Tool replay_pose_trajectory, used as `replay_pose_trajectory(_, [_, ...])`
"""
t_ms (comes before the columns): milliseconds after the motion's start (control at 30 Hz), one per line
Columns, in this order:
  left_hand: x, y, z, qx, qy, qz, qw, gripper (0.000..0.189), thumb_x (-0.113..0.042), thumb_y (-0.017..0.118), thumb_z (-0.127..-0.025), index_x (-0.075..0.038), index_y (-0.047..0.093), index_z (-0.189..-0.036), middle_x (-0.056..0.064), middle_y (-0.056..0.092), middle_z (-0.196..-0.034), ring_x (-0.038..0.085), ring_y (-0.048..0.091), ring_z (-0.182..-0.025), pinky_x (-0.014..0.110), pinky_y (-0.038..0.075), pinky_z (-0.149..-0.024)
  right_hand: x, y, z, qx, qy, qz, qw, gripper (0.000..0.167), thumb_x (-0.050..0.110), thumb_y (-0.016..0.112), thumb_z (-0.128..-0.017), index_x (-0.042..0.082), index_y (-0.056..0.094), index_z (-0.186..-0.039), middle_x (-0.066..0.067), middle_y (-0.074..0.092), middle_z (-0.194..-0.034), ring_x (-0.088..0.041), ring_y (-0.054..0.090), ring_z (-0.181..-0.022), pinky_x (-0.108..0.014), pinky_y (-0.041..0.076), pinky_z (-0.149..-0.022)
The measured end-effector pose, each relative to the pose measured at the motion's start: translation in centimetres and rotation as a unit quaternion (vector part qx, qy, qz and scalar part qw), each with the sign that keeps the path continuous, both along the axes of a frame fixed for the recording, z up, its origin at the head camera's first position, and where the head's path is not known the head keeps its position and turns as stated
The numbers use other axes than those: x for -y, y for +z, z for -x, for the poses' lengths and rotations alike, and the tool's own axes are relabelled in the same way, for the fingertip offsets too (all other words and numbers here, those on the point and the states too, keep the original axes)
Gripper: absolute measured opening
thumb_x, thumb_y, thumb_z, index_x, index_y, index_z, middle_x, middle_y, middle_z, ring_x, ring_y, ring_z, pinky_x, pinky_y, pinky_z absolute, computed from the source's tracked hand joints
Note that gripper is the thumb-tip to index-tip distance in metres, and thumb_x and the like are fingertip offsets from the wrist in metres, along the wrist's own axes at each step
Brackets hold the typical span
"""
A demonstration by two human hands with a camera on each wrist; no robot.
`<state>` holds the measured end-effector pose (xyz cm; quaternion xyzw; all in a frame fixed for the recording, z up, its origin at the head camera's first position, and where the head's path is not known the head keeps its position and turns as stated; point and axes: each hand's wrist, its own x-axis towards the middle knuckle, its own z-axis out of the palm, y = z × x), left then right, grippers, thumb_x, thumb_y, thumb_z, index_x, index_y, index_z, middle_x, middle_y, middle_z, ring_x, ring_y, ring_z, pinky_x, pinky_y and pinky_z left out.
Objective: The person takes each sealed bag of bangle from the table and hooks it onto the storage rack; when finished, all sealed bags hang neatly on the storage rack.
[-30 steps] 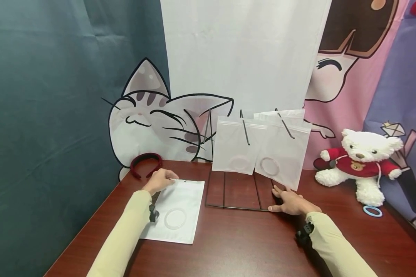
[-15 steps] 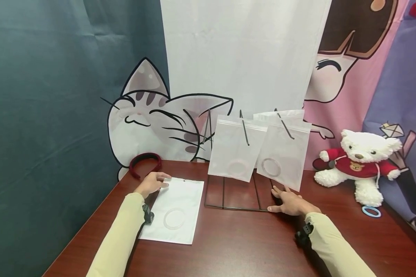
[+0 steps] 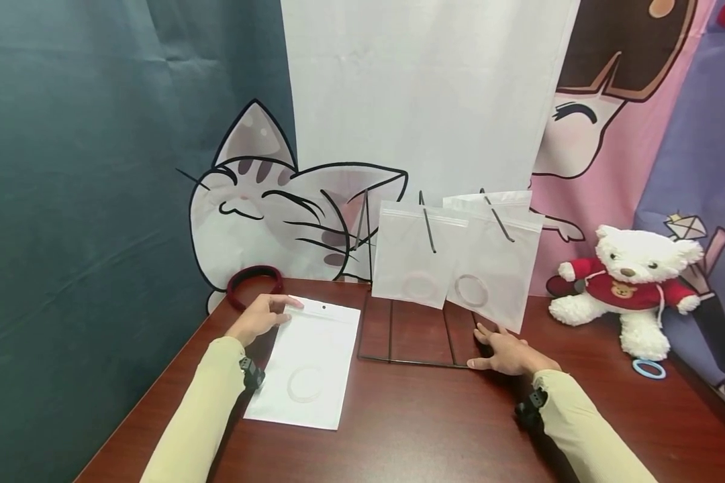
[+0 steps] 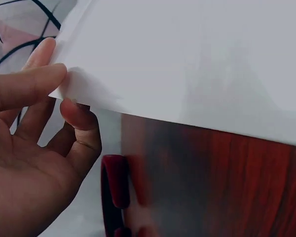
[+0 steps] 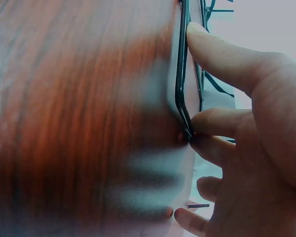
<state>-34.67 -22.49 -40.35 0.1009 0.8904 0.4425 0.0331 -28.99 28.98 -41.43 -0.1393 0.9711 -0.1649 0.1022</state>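
Note:
My left hand (image 3: 260,318) pinches the far left corner of a white zip bag (image 3: 332,349), thumb on top and fingers beneath. In the left wrist view the pinched corner of the bag (image 4: 138,64) stands raised over the table. A pale ring (image 3: 291,392) shows through the bag's lower half. At the black wire rack (image 3: 411,364), my right hand (image 3: 504,352) presses the near right corner of the base with spread fingers. The right wrist view has thumb and fingertips against the rack's rod (image 5: 180,81). Pale zip bags (image 3: 413,248) hang from the rack's hooks, with rings inside.
A dark red headband (image 3: 254,272) stands at the table's back left, just beyond my left hand. At the right sits a white teddy bear (image 3: 637,285) in a red top, with a light blue ring (image 3: 649,369) near its foot. Printed curtains (image 3: 429,100) close off the back.
My left hand has shifted left along the bag's far edge and taken hold of its corner. That edge has risen. The hanging bags have swung slightly; my right hand has stayed put.

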Motion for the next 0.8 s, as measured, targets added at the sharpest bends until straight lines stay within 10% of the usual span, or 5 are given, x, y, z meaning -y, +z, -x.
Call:
replay_pose_trajectory(267, [-0.2,0.9,-1.4,-0.029,0.016,-0.018,0.9993,0.03,-0.007,0.062,-0.097,-0.02,0.073,-0.121,0.012,0.061,-0.137,0.028,0.053,-0.112,0.043,0.051,-0.094,0.0,-0.1,0.0,-0.001,0.003,0.003,1.0,0.091,0.051,0.074,-0.085,-0.008,0.042,-0.147,-0.029,0.029,-0.16,-0.063,0.01,-0.145,-0.09,0.015,-0.095])
replay_pose_trajectory(600, [-1.2,2.5,-3.5,-0.053,0.039,-0.072,0.9952,0.03,-0.011,0.062,-0.098,-0.021,0.072,-0.125,0.01,0.057,-0.145,0.032,0.054,-0.128,0.056,0.045,-0.108,0.1,0.1,-0.1,-0.005,0.002,0.006,1.0,0.091,0.051,0.074,-0.085,-0.007,0.043,-0.147,-0.029,0.03,-0.159,-0.061,0.017,-0.144,-0.089,0.017,-0.096])
replay_pose_trajectory(800, [-2.1,3.6,-4.3,-0.096,0.031,-0.104,0.9895,0.03,-0.01,0.062,-0.098,-0.017,0.071,-0.125,0.011,0.064,-0.134,0.024,0.061,-0.111,0.033,0.053,-0.098,0.1,0.1,-0.2,-0.005,0.005,0.013,0.9999,0.093,0.055,0.073,-0.084,-0.007,0.043,-0.147,-0.029,0.03,-0.159,-0.062,0.016,-0.144,-0.089,0.015,-0.096])
